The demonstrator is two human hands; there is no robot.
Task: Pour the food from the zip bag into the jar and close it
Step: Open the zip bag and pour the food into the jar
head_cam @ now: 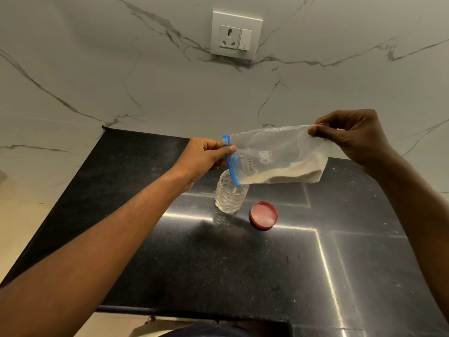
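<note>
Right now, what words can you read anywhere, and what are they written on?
"MILK POWDER": handwritten on a white label on the zip bag, turned sideways.
Large printed logo on the bag: seen mirrored, unreadable.
Fine print on the bag: too small.
Wall socket: no words.

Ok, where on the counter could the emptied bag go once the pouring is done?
The black counter is bare in front of the jar and red lid, toward the person, and also right of the lid. Left of the jar, the left hand and forearm hang over it. It is tightest between jar and lid, under the zip bag.
</note>
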